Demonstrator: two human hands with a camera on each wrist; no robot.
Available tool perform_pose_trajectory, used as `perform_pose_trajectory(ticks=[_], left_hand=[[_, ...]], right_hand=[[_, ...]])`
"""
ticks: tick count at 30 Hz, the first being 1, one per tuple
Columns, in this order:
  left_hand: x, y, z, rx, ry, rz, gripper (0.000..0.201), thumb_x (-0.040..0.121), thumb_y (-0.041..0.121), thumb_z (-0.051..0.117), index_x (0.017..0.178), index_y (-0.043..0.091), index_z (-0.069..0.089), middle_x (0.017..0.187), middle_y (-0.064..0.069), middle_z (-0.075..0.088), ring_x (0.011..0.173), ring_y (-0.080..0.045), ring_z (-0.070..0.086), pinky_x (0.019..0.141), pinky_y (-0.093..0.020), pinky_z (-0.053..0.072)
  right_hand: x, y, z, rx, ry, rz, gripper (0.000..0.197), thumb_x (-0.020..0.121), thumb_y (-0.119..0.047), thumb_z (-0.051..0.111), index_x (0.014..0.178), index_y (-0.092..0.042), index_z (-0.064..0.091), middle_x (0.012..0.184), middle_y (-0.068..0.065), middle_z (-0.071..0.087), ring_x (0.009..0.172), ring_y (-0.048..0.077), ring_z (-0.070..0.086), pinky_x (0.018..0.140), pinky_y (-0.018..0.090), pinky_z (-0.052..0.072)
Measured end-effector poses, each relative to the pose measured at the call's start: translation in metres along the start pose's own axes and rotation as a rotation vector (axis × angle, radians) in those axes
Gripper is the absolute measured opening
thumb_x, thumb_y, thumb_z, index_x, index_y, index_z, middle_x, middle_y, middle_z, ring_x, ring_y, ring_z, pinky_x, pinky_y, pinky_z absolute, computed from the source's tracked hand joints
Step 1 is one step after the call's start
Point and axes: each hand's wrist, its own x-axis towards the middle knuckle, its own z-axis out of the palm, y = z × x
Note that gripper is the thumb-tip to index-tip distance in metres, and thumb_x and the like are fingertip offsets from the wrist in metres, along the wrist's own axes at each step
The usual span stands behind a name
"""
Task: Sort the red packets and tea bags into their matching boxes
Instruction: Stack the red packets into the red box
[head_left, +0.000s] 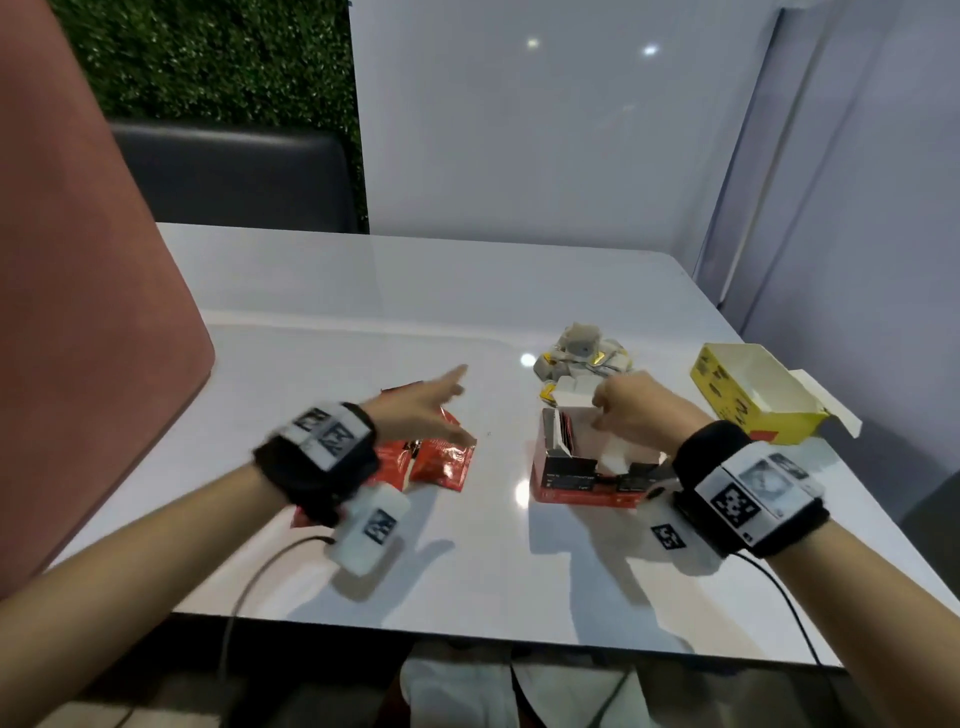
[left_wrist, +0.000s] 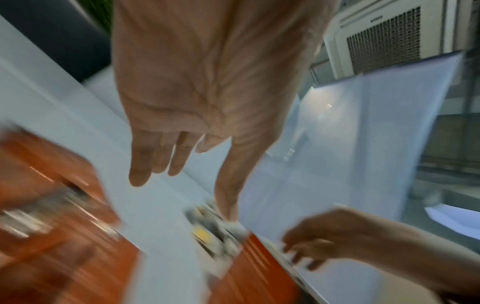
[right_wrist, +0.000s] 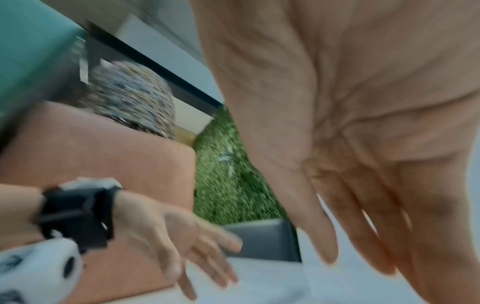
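Left hand: fingers straight, holding nothing, above red packets.
Right hand: over red box; grip unclear.
Packets: likely light, slick foil; pinch an edge.

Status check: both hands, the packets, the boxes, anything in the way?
Left hand open above red packets. Right hand over red box; grip unclear. Tea bags piled behind it, yellow box open. Nothing blocking.

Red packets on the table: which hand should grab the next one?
Probably the left hand: it hovers open right over the red packets, while the right hand is busy at the red box.
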Motion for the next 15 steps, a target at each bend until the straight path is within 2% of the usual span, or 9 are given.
perform_pose_trajectory(ticks=[2,4,6,9,11,12,15], left_hand=[[-0.012,-0.031,-0.031,-0.024,0.127,-0.113,0.084,0.084,0.025,0.066,0.149,0.017,0.013,0.148,-0.008,0.036,0.134,-0.021,0.038,0.111,-0.034,0.032],[-0.022,-0.06,-0.051,0.082,0.188,-0.229,0.07,0.086,0.026,0.065,0.144,0.014,0.028,0.141,-0.01,0.045,0.126,-0.023,0.045,0.106,-0.037,0.038],[-0.03,-0.081,-0.057,0.258,0.133,-0.326,0.065,0.085,0.032,0.065,0.139,0.013,0.036,0.138,-0.01,0.048,0.124,-0.023,0.047,0.105,-0.035,0.037],[-0.036,-0.098,-0.05,0.383,-0.015,-0.417,0.085,0.075,0.039,0.074,0.143,0.015,0.027,0.141,-0.01,0.041,0.128,-0.024,0.042,0.108,-0.038,0.033],[-0.035,-0.103,-0.041,0.479,-0.064,-0.414,0.109,0.064,0.041,0.081,0.147,0.019,0.014,0.141,-0.011,0.034,0.13,-0.027,0.037,0.109,-0.041,0.032],[-0.033,-0.105,-0.036,0.539,-0.072,-0.397,0.119,0.06,0.042,0.084,0.149,0.021,0.008,0.141,-0.011,0.032,0.131,-0.028,0.035,0.109,-0.042,0.032],[-0.028,-0.106,-0.027,0.655,-0.056,-0.339,0.125,0.053,0.041,0.087,0.148,0.025,0.007,0.138,-0.01,0.03,0.131,-0.028,0.029,0.107,-0.046,0.033]], right_hand=[[-0.006,-0.013,-0.009,0.012,0.17,-0.086,0.022,0.091,-0.016,0.055,0.1,0.002,0.062,0.102,0.013,0.064,0.097,0.03,0.058,0.082,0.037,0.048],[-0.009,-0.035,-0.011,0.084,0.277,-0.184,0.01,0.09,-0.015,0.056,0.095,-0.007,0.06,0.098,0.01,0.062,0.102,0.03,0.057,0.081,0.033,0.046],[-0.004,-0.061,-0.004,0.129,0.248,-0.264,0.024,0.091,-0.015,0.055,0.112,-0.008,0.062,0.11,0.011,0.064,0.109,0.028,0.057,0.087,0.034,0.046],[0.016,-0.102,0.019,0.165,0.063,-0.316,0.027,0.091,-0.011,0.053,0.113,0.002,0.06,0.111,0.013,0.065,0.103,0.029,0.06,0.088,0.037,0.05],[0.04,-0.125,0.043,0.145,-0.081,-0.299,0.028,0.091,-0.015,0.053,0.114,0.0,0.057,0.11,0.011,0.064,0.104,0.028,0.06,0.087,0.035,0.05],[0.052,-0.134,0.056,0.122,-0.118,-0.276,0.033,0.09,-0.02,0.055,0.119,-0.003,0.054,0.114,0.012,0.062,0.109,0.029,0.057,0.089,0.036,0.048],[0.077,-0.148,0.085,0.072,-0.116,-0.144,0.071,0.081,-0.038,0.067,0.136,-0.008,0.034,0.128,0.015,0.049,0.122,0.033,0.042,0.099,0.044,0.039]])
